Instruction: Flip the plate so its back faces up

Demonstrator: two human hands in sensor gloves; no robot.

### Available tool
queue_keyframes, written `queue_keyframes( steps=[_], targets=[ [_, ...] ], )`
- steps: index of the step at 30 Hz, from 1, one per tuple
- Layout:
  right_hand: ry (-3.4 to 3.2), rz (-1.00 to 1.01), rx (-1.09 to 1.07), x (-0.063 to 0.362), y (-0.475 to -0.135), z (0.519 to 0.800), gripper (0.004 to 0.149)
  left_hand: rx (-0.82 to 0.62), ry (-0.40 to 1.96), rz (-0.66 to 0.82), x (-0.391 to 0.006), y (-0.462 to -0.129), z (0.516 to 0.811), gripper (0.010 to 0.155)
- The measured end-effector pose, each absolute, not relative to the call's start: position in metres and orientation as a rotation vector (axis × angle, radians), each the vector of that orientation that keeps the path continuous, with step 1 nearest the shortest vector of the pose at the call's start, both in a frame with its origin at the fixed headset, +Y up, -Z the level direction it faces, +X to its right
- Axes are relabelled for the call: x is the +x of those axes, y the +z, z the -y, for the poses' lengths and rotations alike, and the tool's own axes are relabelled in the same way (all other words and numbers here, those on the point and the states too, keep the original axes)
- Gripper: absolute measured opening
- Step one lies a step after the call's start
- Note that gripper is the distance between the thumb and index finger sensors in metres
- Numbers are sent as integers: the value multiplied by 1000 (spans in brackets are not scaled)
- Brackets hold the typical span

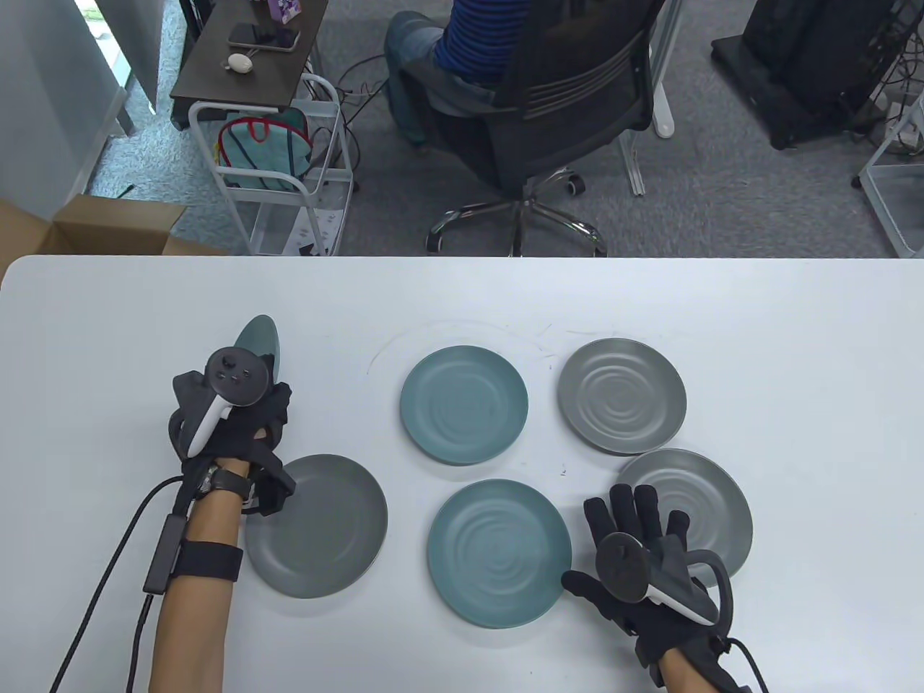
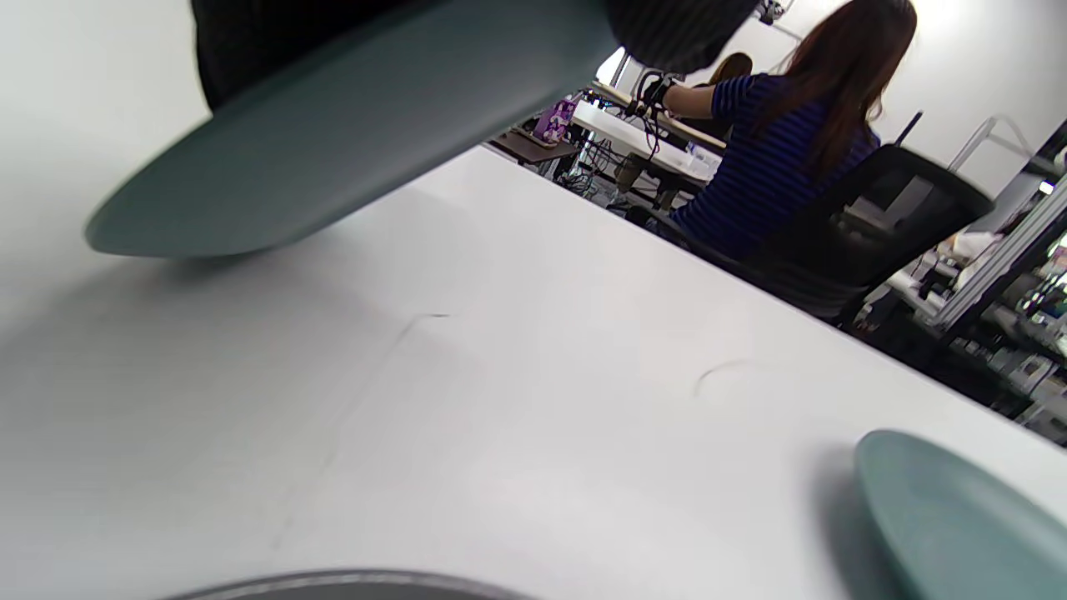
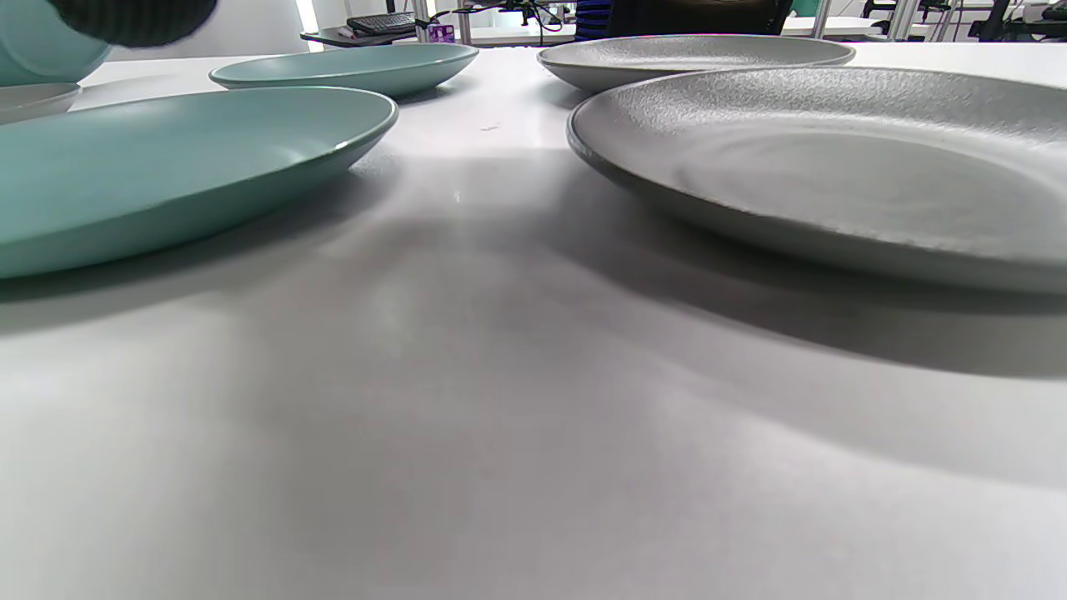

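My left hand (image 1: 238,404) grips a teal plate (image 1: 258,339) and holds it on edge, tilted, above the left part of the white table (image 1: 794,325). In the left wrist view the plate (image 2: 350,142) hangs a little above the table, my fingers on its upper part. My right hand (image 1: 635,527) lies flat and open, fingers spread, between the near teal plate (image 1: 498,552) and the near right grey plate (image 1: 693,505). It holds nothing.
A dark grey plate (image 1: 317,527) lies by my left wrist. A teal plate (image 1: 464,404) and a grey plate (image 1: 621,395) lie face up further back. A person sits in an office chair (image 1: 548,94) beyond the table's far edge.
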State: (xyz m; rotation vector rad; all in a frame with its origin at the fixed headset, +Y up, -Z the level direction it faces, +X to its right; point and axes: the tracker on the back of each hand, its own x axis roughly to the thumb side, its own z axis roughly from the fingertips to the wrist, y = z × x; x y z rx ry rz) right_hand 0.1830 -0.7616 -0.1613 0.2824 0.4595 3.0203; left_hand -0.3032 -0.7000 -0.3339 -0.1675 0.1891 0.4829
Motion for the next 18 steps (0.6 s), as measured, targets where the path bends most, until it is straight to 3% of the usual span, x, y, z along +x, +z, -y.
queue_keyframes(
  steps=[12,18],
  targets=[
    [3009,-459,295,182,-161,762,94,-113,975,-229,-327,-330,691,60],
    [3005,-462,301,182,-161,762,94,-83,1087,-282,-342,-329,694,60]
  ],
)
